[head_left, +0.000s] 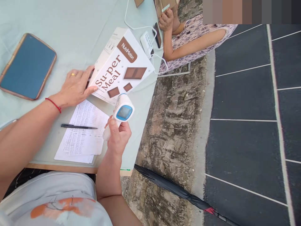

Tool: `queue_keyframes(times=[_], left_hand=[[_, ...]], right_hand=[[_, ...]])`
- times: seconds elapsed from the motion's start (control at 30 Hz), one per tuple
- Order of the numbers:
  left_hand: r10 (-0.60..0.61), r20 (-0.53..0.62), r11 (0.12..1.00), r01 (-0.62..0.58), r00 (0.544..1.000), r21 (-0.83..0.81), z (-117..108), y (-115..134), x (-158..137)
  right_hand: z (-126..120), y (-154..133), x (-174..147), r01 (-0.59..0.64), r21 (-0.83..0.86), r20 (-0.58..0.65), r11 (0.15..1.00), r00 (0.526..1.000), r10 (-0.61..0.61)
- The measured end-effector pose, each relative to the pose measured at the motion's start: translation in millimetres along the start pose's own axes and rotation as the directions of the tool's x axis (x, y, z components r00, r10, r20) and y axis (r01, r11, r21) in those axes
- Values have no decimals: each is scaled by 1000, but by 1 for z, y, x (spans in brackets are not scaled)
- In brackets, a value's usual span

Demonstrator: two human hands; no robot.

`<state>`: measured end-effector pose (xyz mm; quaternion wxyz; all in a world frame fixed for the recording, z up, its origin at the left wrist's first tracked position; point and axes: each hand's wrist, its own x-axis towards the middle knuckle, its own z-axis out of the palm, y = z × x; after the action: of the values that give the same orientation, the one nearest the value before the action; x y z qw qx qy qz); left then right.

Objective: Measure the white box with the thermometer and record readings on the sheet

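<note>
My left hand (pixel 76 85) is at the left end of a white and brown NutriMotion "Su-per Meal" box (pixel 111 70), thumb on the lower corner and fingers along its side. The box sits tilted on the table. In my right hand (pixel 118 135) is a white handheld infrared thermometer (pixel 119 102) with a blue-framed screen facing me, close to the box's lower edge. My fingers wrap round its handle. Below the box lie sheets of paper (pixel 81 141) covered in small writing, with a black pen (pixel 78 126) across them.
A tablet (pixel 28 66) in a brown case lies at the left on the pale table cover (pixel 70 25). Behind the box are a white device (pixel 147 44) with a cable and a dark phone (pixel 157 34). Another person's hand (pixel 166 19) holds something small. A folded black umbrella (pixel 169 186) leans below right.
</note>
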<state>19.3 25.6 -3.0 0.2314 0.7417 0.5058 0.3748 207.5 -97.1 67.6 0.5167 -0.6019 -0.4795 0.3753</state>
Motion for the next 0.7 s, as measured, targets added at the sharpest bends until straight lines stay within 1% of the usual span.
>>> queue_keyframes(times=[0.13,0.23,0.33,0.4,0.5,0.57,0.6,0.63,0.7], left_hand=[[-19,32,1000,19,999,-8,-4,3,0],[-10,34,999,11,999,-31,-6,4,0],[5,37,998,-3,999,-59,-6,4,0],[7,51,998,-4,999,-67,-7,5,0],[1,69,998,3,998,-58,-8,6,0],[0,81,999,4,997,-50,-10,8,1],[-2,89,999,6,996,-45,-11,9,1],[-6,100,999,10,995,-39,-11,10,1],[-13,132,1000,15,991,-12,-12,12,1]], right_hand=[[-3,-9,-2,36,-59,-7,998,999,-37],[-11,-3,1,45,-132,-47,990,998,-52],[-28,15,8,23,-278,-90,960,995,-50],[-42,32,12,-2,-392,-118,920,992,-48],[-62,60,17,-96,-524,-184,847,983,-3],[-71,74,18,-159,-583,-226,797,974,28],[-73,79,18,-164,-605,-237,779,971,20],[-74,81,18,-144,-620,-245,771,969,-16],[-70,81,16,-40,-624,-255,780,954,-155]])
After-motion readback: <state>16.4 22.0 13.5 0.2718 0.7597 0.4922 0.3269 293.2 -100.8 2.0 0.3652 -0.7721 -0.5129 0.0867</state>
